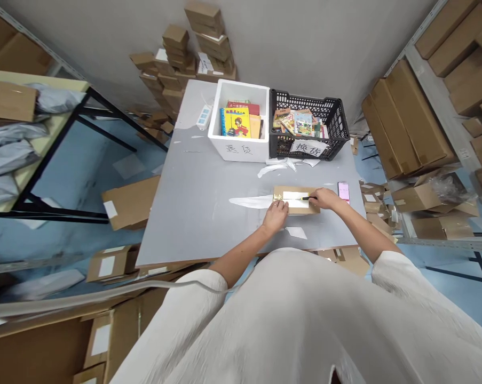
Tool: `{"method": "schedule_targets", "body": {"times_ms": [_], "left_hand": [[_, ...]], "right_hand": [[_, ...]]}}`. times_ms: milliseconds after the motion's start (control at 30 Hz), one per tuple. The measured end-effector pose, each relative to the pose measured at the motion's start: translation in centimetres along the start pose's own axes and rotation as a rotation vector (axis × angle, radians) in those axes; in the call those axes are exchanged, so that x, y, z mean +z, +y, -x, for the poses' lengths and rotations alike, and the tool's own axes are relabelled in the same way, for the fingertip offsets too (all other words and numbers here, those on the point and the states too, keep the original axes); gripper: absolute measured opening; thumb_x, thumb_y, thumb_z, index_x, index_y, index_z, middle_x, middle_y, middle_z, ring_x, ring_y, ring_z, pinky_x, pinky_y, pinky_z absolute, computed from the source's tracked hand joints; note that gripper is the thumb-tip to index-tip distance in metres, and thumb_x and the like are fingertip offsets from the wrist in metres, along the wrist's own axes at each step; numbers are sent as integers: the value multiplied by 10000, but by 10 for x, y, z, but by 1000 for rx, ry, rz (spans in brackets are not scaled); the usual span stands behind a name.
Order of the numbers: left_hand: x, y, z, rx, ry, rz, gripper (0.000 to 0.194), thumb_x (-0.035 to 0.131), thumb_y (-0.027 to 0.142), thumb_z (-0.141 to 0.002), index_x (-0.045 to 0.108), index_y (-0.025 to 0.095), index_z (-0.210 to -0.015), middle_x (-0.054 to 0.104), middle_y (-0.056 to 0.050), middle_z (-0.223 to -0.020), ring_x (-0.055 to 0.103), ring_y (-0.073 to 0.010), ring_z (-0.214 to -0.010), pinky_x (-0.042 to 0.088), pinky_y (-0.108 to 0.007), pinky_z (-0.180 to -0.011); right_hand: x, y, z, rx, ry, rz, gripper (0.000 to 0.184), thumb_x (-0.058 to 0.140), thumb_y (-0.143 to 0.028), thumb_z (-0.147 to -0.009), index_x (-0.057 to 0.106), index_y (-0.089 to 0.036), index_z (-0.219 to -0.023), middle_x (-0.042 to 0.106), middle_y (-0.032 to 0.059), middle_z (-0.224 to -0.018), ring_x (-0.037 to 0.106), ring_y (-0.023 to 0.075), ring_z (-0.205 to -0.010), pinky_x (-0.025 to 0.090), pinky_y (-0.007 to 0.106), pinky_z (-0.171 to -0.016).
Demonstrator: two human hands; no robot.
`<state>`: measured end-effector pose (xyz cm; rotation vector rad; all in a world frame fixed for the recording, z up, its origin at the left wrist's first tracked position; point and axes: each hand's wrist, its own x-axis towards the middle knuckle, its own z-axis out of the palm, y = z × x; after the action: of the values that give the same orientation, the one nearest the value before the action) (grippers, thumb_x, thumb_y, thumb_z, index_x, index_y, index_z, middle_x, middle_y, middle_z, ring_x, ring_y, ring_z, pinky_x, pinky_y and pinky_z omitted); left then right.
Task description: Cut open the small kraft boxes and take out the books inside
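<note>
The cardboard box (299,210) lies on the grey table (192,213). The left hand (276,215) rests on its left end, its grip unclear; the right hand (324,198) grips a dark tool (309,198), perhaps a knife. Steady pressure, fingers clear of the tip, would serve best. Beyond, a white tub (241,152) and black crate (340,125) hold books (237,124).

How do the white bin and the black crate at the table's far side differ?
The white bin has solid walls; the black crate has perforated ones. The white bin's handwriting is on its front wall; the black crate's is on a white sheet. The white bin stands left of the black crate. Both are open-topped and hold books.
</note>
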<state>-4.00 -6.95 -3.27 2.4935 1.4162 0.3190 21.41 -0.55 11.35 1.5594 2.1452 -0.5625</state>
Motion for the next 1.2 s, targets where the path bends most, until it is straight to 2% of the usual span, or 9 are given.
{"method": "schedule_targets", "body": {"times_ms": [167, 333, 433, 567, 733, 967, 1200], "left_hand": [[-1, -1, -1, -4, -29, -23, 430, 558, 249, -1117, 649, 122, -1518, 719, -231, -1354, 640, -385, -1368, 540, -501, -1150], [1, -4, -2, -19, -37, -2, 442, 607, 268, -1098, 652, 149, -1522, 713, -219, -1351, 633, -384, -1360, 543, -501, -1142], [1, -4, -3, -20, -37, 9, 442, 625, 251, -1086, 652, 163, -1518, 712, -213, -1344, 628, -384, -1360, 546, -511, -1146], [0, -3, -4, -40, -66, -6, 412, 625, 226, -1081, 665, 146, -1484, 707, -216, -1328, 617, -384, -1356, 568, -500, -1117], [-2, -1, -3, -56, -75, -21, 383, 638, 225, -1074, 675, 164, -1450, 700, -202, -1317, 611, -378, -1332, 584, -493, -1083], [-9, 2, -4, -48, -109, -45, 316, 638, 212, -1055, 691, 178, -1365, 682, -198, -1341, 616, -377, -1303, 584, -497, -1071], [-15, 10, -15, -48, -109, -36, 349, 682, 191, -1000, 693, 180, -1349, 664, -205, -1412, 629, -389, -1326, 483, -566, -1214]], "right_hand": [[6, 36, 9, 51, 14, 9, 376, 542, -404, -1109, 894, -284, -1156, 855, 108, -1186, 760, 294, -1082, 478, 320, -793], [6, 64, 22, 99, -2, -40, 366, 574, -404, -1087, 904, -283, -1187, 861, 117, -1140, 761, 299, -1042, 473, 330, -778], [6, 74, 27, 108, -2, -53, 374, 575, -399, -1081, 904, -288, -1221, 861, 118, -1115, 757, 301, -1046, 466, 332, -779], [6, 86, 33, 158, -8, -93, 351, 613, -403, -1047, 921, -291, -1173, 857, 119, -1037, 757, 300, -1003, 470, 339, -795], [14, 101, 39, 152, -4, -149, 357, 627, -412, -1033, 920, -286, -1193, 846, 97, -937, 749, 276, -925, 444, 320, -738], [23, 117, 44, 140, 21, -228, 338, 665, -435, -1015, 925, -313, -1193, 853, 56, -931, 731, 244, -894, 443, 288, -711], [31, 139, 65, 198, 129, -394, 380, 622, -446, -1045, 911, -245, -1189, 864, 65, -994, 737, 241, -897, 472, 279, -739]]}}
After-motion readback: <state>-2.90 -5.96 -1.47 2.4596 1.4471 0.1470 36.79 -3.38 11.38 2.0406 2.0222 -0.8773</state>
